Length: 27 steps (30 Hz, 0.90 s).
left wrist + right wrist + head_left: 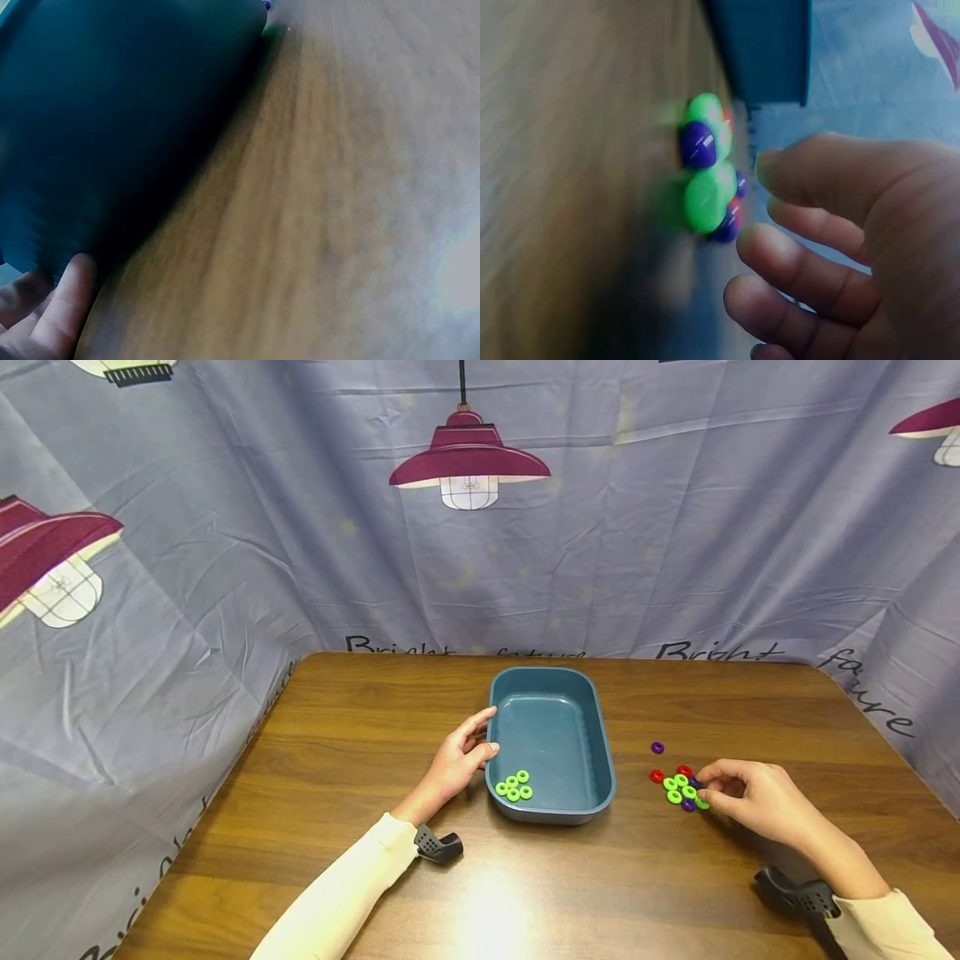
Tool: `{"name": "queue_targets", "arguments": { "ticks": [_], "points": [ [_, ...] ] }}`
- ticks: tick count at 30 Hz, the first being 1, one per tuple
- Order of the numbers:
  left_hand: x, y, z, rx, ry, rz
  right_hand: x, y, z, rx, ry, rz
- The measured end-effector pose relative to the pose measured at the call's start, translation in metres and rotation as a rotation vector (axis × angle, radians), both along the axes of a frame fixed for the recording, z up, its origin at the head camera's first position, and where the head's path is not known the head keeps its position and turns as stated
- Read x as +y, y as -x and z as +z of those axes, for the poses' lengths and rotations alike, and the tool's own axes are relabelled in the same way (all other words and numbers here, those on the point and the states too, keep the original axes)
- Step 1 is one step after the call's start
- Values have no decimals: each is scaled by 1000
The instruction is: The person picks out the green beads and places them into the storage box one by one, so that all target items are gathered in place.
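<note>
A blue-green rectangular tray stands in the middle of the table with several small green rings in its near left corner. My left hand holds the tray's left side, the thumb at the rim; in the left wrist view fingers lie against its outer wall. To the right is a loose group of green rings, red rings and purple rings. My right hand is low at the group's right edge. In the right wrist view its thumb and fingers are apart with nothing between them.
One purple ring lies apart behind the group. The wooden table ends at a grey-blue printed curtain along the back and sides. Light glares off the tabletop in front of the tray.
</note>
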<state>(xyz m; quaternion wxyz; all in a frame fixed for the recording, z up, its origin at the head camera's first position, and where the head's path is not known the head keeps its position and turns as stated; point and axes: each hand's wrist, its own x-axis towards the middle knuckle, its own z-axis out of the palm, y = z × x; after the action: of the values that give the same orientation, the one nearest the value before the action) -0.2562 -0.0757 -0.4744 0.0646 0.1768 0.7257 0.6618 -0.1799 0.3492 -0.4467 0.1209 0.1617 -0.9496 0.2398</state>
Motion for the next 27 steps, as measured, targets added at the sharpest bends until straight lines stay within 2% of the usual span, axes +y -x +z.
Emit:
{"name": "queue_targets", "arguments": {
  "ticks": [10,27],
  "points": [
    [-1,0,-1,-2,-7,12,5,-4,-11,-29,-16,3],
    [1,2,-1,-19,-3,0,6,-3,-17,36,-66,32]
  ]
}}
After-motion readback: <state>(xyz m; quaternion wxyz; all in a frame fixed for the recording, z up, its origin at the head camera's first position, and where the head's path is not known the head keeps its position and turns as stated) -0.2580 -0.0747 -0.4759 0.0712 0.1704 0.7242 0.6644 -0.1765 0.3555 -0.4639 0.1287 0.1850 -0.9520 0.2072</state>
